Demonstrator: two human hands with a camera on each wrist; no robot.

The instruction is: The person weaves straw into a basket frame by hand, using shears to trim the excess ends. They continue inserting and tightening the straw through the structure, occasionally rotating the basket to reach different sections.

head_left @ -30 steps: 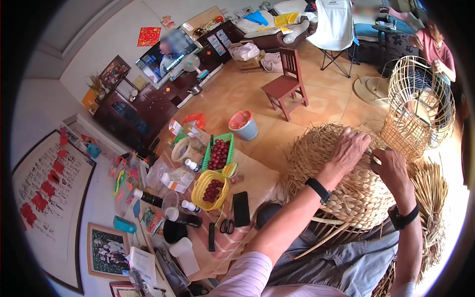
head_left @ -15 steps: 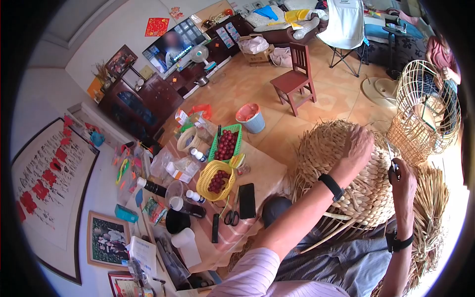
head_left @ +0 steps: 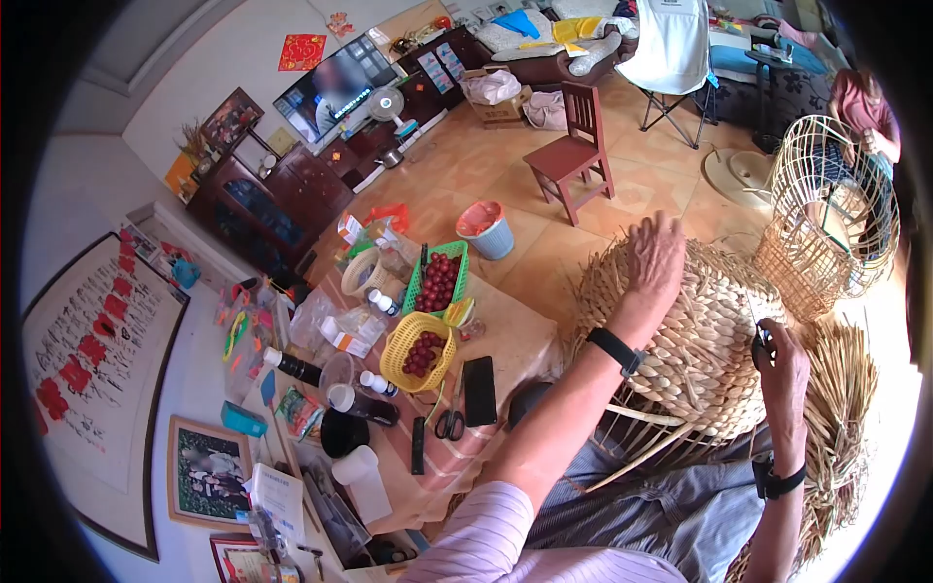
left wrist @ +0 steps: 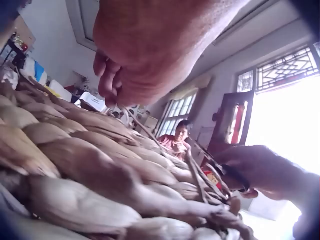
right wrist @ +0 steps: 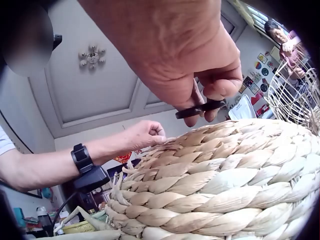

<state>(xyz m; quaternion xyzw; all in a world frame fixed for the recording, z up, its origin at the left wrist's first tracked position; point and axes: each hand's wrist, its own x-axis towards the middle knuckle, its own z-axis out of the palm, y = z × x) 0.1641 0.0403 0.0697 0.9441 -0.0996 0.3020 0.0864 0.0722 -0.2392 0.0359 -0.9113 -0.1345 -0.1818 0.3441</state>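
A large braided straw basket [head_left: 680, 360] rests over the person's lap, its thick plaits filling the lower part of both wrist views. Above its far left side is the left hand [head_left: 656, 260], bent fingers and thumb together at a thin straw strand [left wrist: 142, 125] that slants down to the weave. The right hand [head_left: 785, 374] grips a pair of scissors [head_left: 762, 342] at the basket's right side, blades pointing up and away in the head view. Its fingers are through the black handles [right wrist: 200, 109], close over the plaits in the right wrist view.
A bundle of loose straw [head_left: 841, 418] stands at the right. To the left, a table [head_left: 525, 360] carries fruit baskets, bottles, a phone [head_left: 479, 392] and black scissors [head_left: 449, 425]. A red chair [head_left: 573, 160] and a bin [head_left: 486, 231] stand ahead; another person [head_left: 865, 121] sits behind a wicker frame [head_left: 792, 253].
The hands were close together at the basket's upper right. They have parted: the left moved left across the basket, the right drew back toward the body with the scissors.
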